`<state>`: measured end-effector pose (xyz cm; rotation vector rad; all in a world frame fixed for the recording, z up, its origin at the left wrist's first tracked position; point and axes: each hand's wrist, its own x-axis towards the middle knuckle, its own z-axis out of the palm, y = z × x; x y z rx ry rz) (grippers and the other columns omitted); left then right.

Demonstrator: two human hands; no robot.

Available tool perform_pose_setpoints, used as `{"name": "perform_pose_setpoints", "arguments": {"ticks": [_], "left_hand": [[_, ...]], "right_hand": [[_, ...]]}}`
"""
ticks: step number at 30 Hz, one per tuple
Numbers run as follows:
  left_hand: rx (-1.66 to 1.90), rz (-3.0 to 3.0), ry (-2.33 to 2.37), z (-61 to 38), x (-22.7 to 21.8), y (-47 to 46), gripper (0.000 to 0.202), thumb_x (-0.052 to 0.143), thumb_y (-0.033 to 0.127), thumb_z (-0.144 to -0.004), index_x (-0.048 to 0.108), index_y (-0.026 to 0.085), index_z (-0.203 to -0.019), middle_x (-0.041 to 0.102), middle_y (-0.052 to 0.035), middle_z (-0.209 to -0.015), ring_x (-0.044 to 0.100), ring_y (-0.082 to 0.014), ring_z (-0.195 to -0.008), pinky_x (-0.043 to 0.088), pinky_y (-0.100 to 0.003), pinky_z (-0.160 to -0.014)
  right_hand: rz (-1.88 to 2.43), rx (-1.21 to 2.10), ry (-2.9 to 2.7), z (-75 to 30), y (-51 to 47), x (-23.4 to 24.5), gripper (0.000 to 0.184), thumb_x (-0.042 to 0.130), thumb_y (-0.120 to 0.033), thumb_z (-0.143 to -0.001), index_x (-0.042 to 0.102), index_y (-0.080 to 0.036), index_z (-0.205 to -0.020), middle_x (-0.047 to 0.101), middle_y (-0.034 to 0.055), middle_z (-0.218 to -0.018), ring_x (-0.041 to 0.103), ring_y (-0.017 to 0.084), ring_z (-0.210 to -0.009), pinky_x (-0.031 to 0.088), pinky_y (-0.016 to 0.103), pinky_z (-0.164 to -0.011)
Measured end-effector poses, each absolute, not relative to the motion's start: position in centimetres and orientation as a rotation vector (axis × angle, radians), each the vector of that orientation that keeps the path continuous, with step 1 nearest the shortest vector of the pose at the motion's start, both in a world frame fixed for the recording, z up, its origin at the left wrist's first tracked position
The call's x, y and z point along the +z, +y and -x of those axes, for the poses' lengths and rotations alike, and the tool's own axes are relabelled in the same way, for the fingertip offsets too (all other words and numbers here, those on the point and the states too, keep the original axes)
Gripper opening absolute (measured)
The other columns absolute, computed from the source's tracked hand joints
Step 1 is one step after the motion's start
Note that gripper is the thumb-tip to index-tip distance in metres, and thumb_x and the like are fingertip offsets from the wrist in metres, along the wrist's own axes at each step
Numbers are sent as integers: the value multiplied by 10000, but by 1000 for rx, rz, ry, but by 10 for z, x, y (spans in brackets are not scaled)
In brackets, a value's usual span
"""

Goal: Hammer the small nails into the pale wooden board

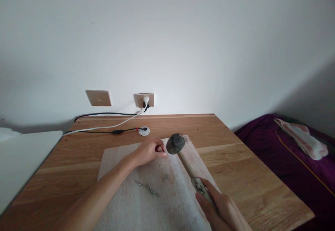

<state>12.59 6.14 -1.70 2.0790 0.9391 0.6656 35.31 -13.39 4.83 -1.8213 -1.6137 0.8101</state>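
My right hand (218, 204) is wrapped round the handle of a rubber mallet (176, 143). The mallet's dark head is raised a little to the right of my left hand (150, 150). The fingers of my left hand are pinched together at the far part of a whitish, worn board (125, 203). A small dark tip shows at those fingertips, too small to name. Nearer to me on the board lies a little cluster of thin metal pieces (149, 188), which look like nails or screws.
The board rests on a wooden tabletop (230, 168). Behind it, black and white cables (104, 129) run to a wall socket (146, 100) and a round cable grommet (143, 131). A white panel (28, 157) stands at left. Purple fabric (264, 140) with a cloth (303, 136) is at right.
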Motion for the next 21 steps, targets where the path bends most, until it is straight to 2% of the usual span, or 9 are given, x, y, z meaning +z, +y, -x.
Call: {"name": "perform_pose_setpoints", "arguments": {"ticks": [4,7,9,12,14,19,21], "left_hand": [[642,-2087,957,-127,-16,61,117,780,234,-781,708,170,-715,609,20,-715,564,-151,-680,387,-248,-653],[649,-2065,969,-127,-15,62,86,783,217,-776,735,163,-730,622,16,-710,568,-147,-662,386,-250,-656],[663,-2060,962,-127,-15,62,80,792,217,-772,750,161,-734,625,16,-702,569,-146,-658,382,-250,-659],[651,-2064,952,-126,-16,63,43,790,201,-765,782,170,-736,623,16,-665,567,-151,-658,371,-248,-646],[640,-2062,945,-125,-15,63,33,781,192,-769,796,176,-744,631,14,-660,570,-154,-659,372,-246,-642],[647,-2067,919,-125,-14,64,59,784,212,-769,775,170,-729,643,11,-686,577,-154,-672,383,-247,-659],[640,-2073,913,-125,-16,65,60,781,213,-766,772,170,-726,645,8,-687,580,-159,-678,379,-251,-655]], "right_hand": [[1848,810,-1649,-353,-131,38,659,421,-759,-986,759,-226,-1174,765,11,-679,744,215,-639,566,270,-694],[1870,682,-1573,-355,-134,30,768,465,-822,-930,741,-191,-1270,845,79,-927,795,260,-898,586,270,-822],[1862,660,-1557,-355,-134,30,758,499,-812,-924,735,-188,-1284,851,95,-1031,790,271,-995,581,267,-882],[1822,769,-1621,-353,-133,37,715,434,-810,-952,767,-229,-1202,844,61,-862,799,253,-824,576,265,-757],[1816,786,-1644,-351,-132,39,737,400,-832,-947,766,-240,-1193,838,56,-818,794,253,-775,569,275,-728],[1868,769,-1659,-354,-132,31,738,399,-779,-985,706,-185,-1297,844,72,-868,800,263,-855,566,292,-783],[1895,722,-1659,-355,-131,29,762,404,-793,-974,729,-174,-1275,834,75,-844,793,272,-869,565,304,-814]]}}
